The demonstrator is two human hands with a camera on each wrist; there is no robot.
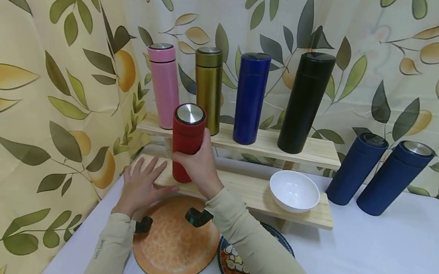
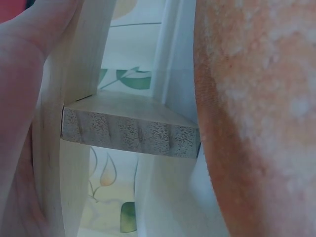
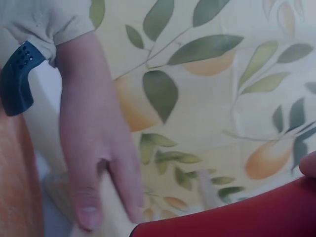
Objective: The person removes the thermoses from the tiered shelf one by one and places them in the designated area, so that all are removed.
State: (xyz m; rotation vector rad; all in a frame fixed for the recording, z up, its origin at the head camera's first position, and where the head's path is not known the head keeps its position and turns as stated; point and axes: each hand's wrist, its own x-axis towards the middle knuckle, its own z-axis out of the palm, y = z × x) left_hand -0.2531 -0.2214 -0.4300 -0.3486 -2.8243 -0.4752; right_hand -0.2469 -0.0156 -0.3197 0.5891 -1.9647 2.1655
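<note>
My right hand (image 1: 200,165) grips a red vacuum flask (image 1: 185,146) with a silver lid, thumb across its front. The flask is upright, its base at the left part of the lower wooden shelf (image 1: 233,189). In the right wrist view the red flask (image 3: 227,210) slants across the lower right. My left hand (image 1: 141,187) rests on the shelf's left end with its fingers spread and fairly straight. The right wrist view shows the left hand (image 3: 101,133) with thumb and fingers on either side of the board's corner. The left wrist view catches a wooden support (image 2: 131,131) beneath the board.
On the upper shelf (image 1: 220,133) stand pink (image 1: 163,86), gold (image 1: 208,90), blue (image 1: 249,99) and black (image 1: 306,105) flasks. A white bowl (image 1: 294,191) sits on the lower shelf's right. Two navy flasks (image 1: 357,169) stand farther right. Before the shelf lie an orange round mat (image 1: 176,253) and a patterned one (image 1: 235,272).
</note>
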